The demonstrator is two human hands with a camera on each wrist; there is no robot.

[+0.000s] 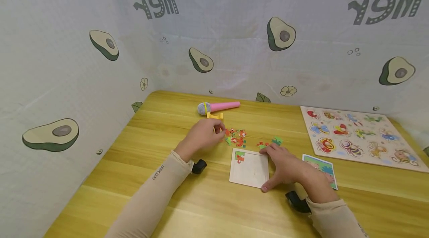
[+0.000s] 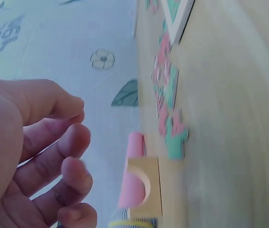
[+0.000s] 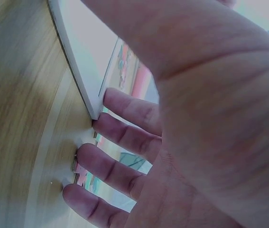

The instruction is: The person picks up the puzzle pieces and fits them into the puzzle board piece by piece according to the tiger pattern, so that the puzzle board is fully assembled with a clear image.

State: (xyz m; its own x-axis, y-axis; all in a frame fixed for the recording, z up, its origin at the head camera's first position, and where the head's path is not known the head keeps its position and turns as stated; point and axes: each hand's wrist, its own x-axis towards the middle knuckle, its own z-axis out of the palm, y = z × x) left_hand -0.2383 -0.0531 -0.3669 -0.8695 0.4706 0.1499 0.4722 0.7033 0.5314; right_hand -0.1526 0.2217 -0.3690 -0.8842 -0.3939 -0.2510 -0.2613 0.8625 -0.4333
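My right hand spans the right side of a wooden puzzle tray, thumb at the near corner and fingertips at the far corner. In the right wrist view, its fingers lie against the tray's edge. One green and orange puzzle piece sits in the tray's far left corner. Above the table, beside a cluster of loose puzzle pieces, hovers my left hand. Its fingers are loosely bent, with nothing showing between them in the left wrist view. More loose pieces lie beyond the tray.
A pink toy microphone lies at the back, behind a small yellow notched block. Right of my right hand is a picture card, partly covered by the forearm. A large insect puzzle board occupies the far right.
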